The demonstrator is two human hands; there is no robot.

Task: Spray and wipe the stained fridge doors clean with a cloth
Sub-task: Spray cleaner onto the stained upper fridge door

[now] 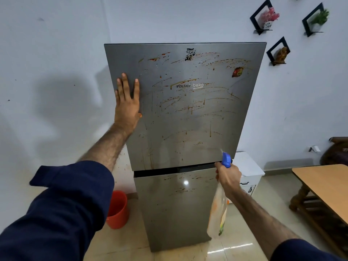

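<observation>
A grey two-door fridge stands in front of me. Its upper door (188,113) is streaked with brown-orange stains and drips, and droplets cling near the top. The lower door (175,208) carries fainter smears. My left hand (128,102) lies flat with straight fingers against the upper door's left edge. My right hand (228,177) grips a spray bottle (219,213) with a blue trigger head, its nozzle pointing at the upper door's lower right corner. No cloth is in view.
An orange bucket (117,210) sits on the floor left of the fridge. A small white cabinet (248,172) stands behind its right side. A wooden table (323,187) fills the right. Black wall shelves (263,17) hang on the wall at the upper right.
</observation>
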